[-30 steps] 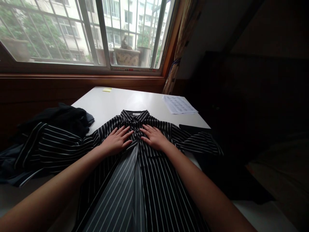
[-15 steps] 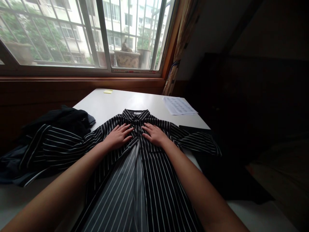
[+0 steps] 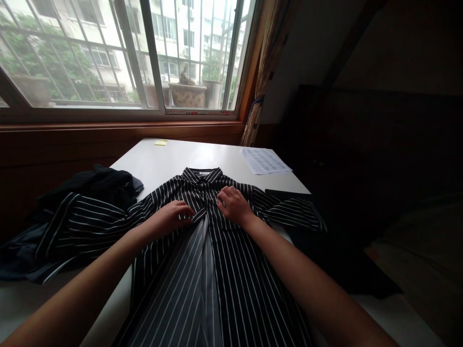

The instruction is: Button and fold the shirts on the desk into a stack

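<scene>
A black shirt (image 3: 235,270) with white stripes lies front up, its collar at the far end and both sleeves spread sideways. Below the chest its front parts, showing the greyer striped inside (image 3: 177,294). My left hand (image 3: 175,214) is over the left chest near the front edge, fingers bent downward with small gaps between them. Over the other side of the chest is my right hand (image 3: 233,205), its fingers loosely curled. Neither hand visibly grips the cloth; whether the fingertips touch it I cannot tell.
The shirt lies on a white table (image 3: 141,161). Dark clothes (image 3: 97,185) are heaped at the left, and dark cloth (image 3: 347,270) lies at the right. Printed sheets (image 3: 265,161) and a yellow note (image 3: 160,142) are at the back, below a barred window (image 3: 119,58).
Both hands were spread flat on the shirt's chest. The left has drawn back toward me with its fingers bent down; the right has lifted slightly and curled its fingers.
</scene>
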`<action>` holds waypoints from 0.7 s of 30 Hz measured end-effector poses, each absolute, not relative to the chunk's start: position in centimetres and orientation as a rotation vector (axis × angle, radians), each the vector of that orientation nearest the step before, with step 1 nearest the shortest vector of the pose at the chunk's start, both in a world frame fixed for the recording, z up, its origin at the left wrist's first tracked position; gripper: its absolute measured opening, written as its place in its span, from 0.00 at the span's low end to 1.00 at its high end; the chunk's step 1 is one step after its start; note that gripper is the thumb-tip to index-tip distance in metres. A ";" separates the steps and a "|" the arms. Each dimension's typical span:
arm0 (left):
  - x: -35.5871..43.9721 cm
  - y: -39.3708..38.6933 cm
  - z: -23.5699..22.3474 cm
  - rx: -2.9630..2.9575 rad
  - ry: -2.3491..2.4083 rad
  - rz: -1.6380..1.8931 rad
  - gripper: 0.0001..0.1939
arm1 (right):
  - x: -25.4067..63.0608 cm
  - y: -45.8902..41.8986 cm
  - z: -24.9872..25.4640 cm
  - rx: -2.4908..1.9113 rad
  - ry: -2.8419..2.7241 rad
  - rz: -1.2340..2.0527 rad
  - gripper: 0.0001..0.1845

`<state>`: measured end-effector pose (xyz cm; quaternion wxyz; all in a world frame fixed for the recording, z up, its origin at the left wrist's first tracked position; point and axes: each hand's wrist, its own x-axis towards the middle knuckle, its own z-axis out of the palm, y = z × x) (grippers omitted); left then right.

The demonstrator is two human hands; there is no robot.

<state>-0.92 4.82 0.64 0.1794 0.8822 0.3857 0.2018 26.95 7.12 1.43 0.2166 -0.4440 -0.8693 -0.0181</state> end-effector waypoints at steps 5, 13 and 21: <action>0.5 3.5 0.1 2.397 1.122 0.520 0.09 | 25.1 2.7 1.9 -1.280 -2.391 0.195 0.04; 1.5 2.0 -0.1 2.368 1.225 0.540 0.05 | 24.4 -1.4 -0.2 -1.417 -2.369 0.362 0.11; 1.7 1.2 -0.7 2.434 1.251 0.550 0.08 | 24.7 -1.4 -0.6 -1.398 -2.314 0.326 0.08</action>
